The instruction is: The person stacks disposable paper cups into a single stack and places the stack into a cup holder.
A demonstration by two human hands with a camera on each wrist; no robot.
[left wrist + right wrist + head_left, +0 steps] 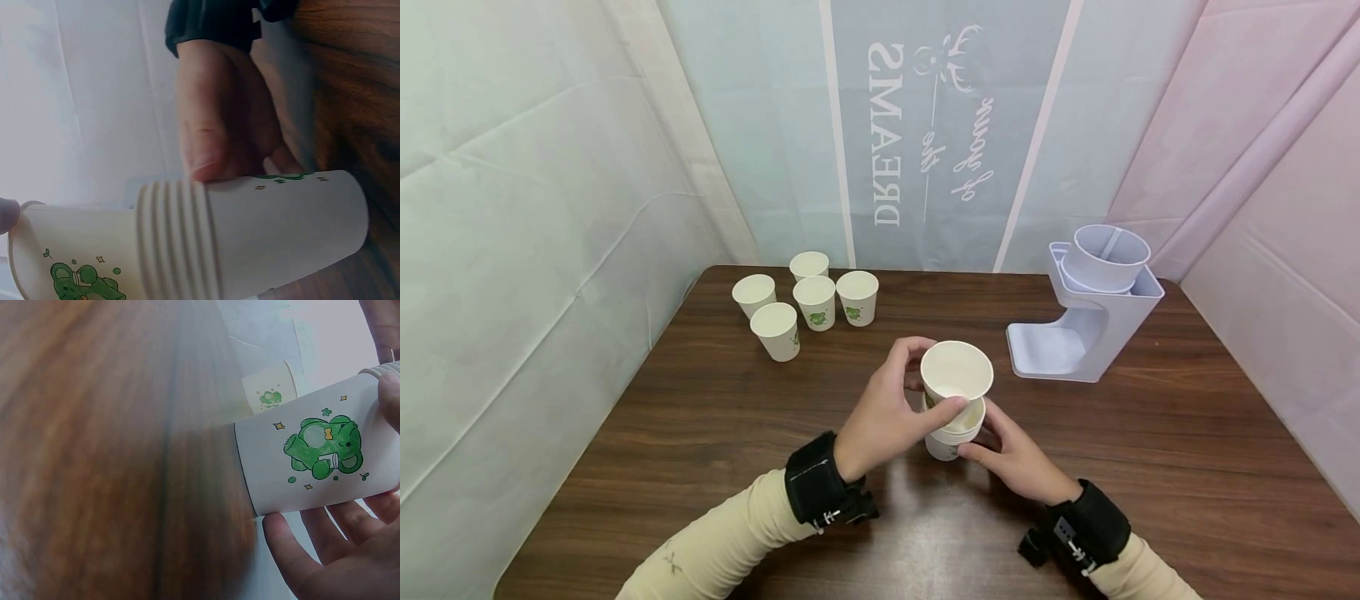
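Over the front middle of the table, my left hand point(883, 417) grips a white paper cup point(957, 371) near its rim, thumb in front and fingers behind. Its lower end sits in the mouth of a stack of paper cups point(942, 450). My right hand point(1026, 468) holds that stack from the right, thumb and fingers around its side. Several stacked rims point(178, 244) show in the left wrist view, with a green bear print on the upper cup. The right wrist view shows another green bear point(325, 447) on the stack's lowest cup.
Several separate paper cups point(775, 333) stand upright in a loose group at the back left of the brown table point(700, 467). At the back right is a pale dispenser-like stand point(1075, 333) with a round cup-shaped container point(1105, 271) on top. Cloth walls surround the table.
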